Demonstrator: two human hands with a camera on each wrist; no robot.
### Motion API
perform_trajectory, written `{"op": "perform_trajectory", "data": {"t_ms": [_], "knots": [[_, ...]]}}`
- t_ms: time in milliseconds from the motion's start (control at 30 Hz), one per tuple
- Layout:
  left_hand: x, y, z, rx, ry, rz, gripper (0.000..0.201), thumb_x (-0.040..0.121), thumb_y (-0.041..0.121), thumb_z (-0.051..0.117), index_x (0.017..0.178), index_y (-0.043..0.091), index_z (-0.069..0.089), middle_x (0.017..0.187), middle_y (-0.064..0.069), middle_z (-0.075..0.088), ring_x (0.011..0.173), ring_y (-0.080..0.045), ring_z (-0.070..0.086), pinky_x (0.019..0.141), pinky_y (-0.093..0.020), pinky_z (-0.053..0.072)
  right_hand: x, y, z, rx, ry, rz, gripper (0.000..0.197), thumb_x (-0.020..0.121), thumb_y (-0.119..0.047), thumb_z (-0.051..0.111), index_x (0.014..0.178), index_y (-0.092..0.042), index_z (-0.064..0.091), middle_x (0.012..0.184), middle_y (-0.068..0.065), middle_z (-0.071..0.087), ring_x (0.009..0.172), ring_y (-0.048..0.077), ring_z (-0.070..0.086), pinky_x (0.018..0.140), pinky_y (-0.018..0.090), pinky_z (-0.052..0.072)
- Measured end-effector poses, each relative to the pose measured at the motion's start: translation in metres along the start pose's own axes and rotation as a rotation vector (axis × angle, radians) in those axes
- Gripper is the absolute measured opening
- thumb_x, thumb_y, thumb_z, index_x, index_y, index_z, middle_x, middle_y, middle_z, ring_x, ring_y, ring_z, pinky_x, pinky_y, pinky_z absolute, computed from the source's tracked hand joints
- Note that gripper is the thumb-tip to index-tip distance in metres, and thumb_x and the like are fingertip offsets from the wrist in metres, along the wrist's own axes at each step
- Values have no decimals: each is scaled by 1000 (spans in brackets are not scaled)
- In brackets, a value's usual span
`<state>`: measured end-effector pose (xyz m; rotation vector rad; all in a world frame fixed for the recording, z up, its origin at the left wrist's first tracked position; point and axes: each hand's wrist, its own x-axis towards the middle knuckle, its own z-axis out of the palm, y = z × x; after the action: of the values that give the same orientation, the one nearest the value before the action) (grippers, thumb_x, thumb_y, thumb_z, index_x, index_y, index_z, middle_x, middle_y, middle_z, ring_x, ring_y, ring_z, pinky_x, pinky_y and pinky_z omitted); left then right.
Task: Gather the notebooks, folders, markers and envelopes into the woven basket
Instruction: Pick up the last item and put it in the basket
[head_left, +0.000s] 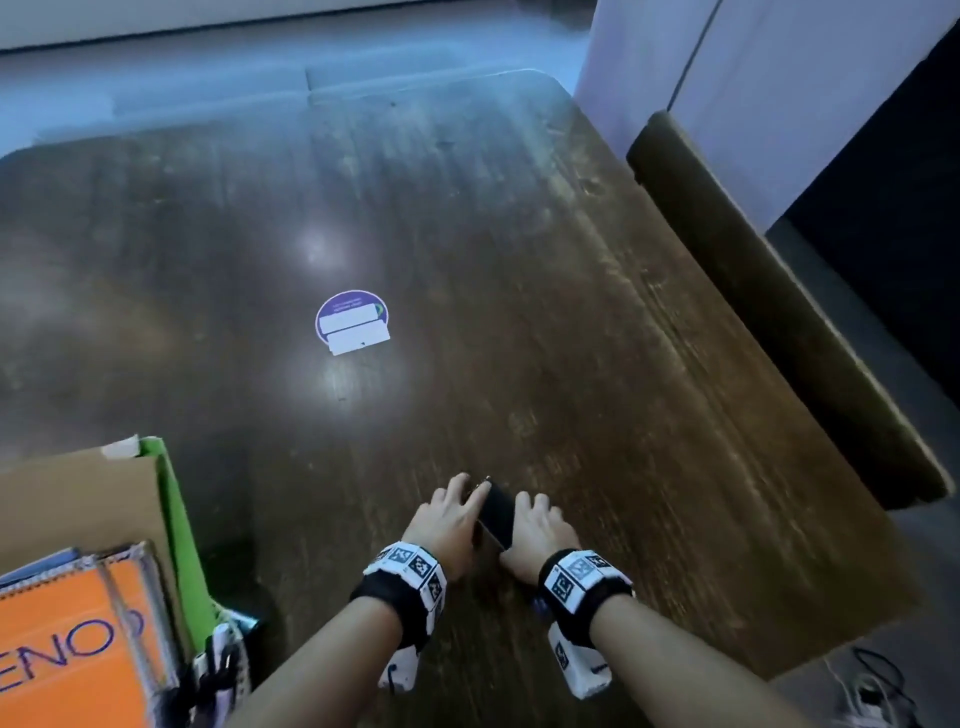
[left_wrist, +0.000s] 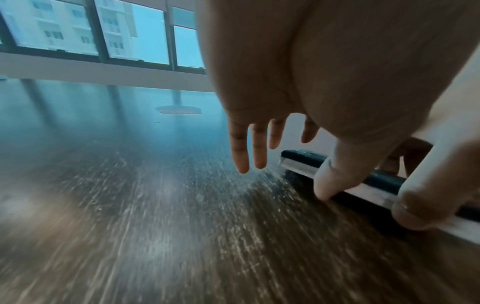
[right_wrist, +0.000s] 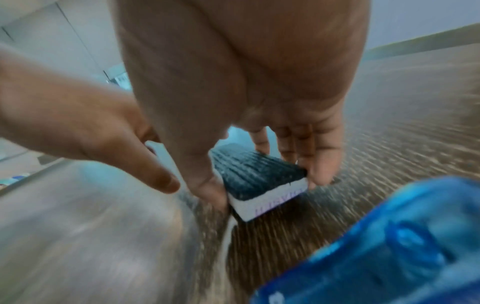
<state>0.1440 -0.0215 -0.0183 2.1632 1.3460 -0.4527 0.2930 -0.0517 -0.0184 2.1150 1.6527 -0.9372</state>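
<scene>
A board eraser (head_left: 496, 512) with black felt on a white body lies on the wooden table (head_left: 467, 260) near its front edge. My right hand (head_left: 540, 525) pinches it between thumb and fingers; in the right wrist view the eraser (right_wrist: 249, 172) sits in that pinch. My left hand (head_left: 452, 514) is beside it on the left, fingers (left_wrist: 244, 156) straight and the thumb touching the eraser's white side (left_wrist: 301, 164). At the lower left, an orange spiral notebook (head_left: 78, 649), a brown envelope (head_left: 78, 499) and a green folder (head_left: 179, 519) stand in the basket (head_left: 221, 665), mostly cut off.
A round purple sticker (head_left: 352, 322) is stuck mid-table. A wooden bench (head_left: 779, 312) runs along the table's right side, with a white cabinet (head_left: 779, 78) behind it. Cables (head_left: 872, 691) lie on the floor at the lower right.
</scene>
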Motion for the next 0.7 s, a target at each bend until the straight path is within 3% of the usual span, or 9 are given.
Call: {"op": "perform_trajectory", "data": {"t_ms": [100,167,233,300,367,433,533,700], "knots": [[-10,-5,-5,-78,-12,-7,87,91,25,59,157,32,3,164,-9,2,139,-35,32,107,-46,42,-8,-3,-20,61,-77,-147,54,83,-40,61,130,-23,41,130,6,54,123,29,49,98,41,45],[-30,-16,-8,-87,39,26,72,93,30,56,155,28,20,159,-9,22,132,-34,41,103,-45,43,-19,-10,-31,117,-123,-262,46,87,-44,56,129,-28,47,125,2,57,121,26,50,99,39,43],[-60,-31,-13,-132,83,15,56,95,35,54,148,25,37,137,-6,46,118,-30,53,95,-44,48,-31,-22,-40,166,-182,-392,42,93,-44,58,133,-33,52,122,-2,55,121,18,51,98,29,40],[-94,-43,-20,-181,104,-18,50,96,46,52,141,24,46,121,-6,54,108,-28,59,89,-44,50,-45,-33,-45,218,-229,-500,41,95,-33,60,135,-33,54,123,-8,51,119,9,52,96,21,37],[-137,-60,-22,-225,143,-64,45,97,51,47,133,25,50,114,-7,61,103,-29,62,86,-45,51,-62,-56,-43,232,-262,-605,42,94,-25,61,135,-34,54,125,-16,50,116,0,53,101,23,42],[-180,-79,-17,-292,193,-113,36,97,56,43,119,27,49,104,-7,67,96,-31,65,79,-45,52,-79,-85,-34,236,-278,-667,34,95,-25,63,125,-39,56,120,-23,52,110,-6,55,99,25,48],[-242,-114,3,-402,260,-182,29,97,56,43,109,31,49,100,-1,66,93,-24,63,78,-42,51,-107,-136,-12,208,-315,-751,24,96,-24,62,112,-41,59,109,-19,59,98,-6,58,85,21,51],[-321,-182,31,-474,393,-267,29,96,51,52,120,35,56,112,12,58,94,-12,60,82,-36,52,-143,-214,38,265,-350,-864,20,96,-25,65,110,-39,62,104,-16,64,94,-2,63,83,25,56]]}}
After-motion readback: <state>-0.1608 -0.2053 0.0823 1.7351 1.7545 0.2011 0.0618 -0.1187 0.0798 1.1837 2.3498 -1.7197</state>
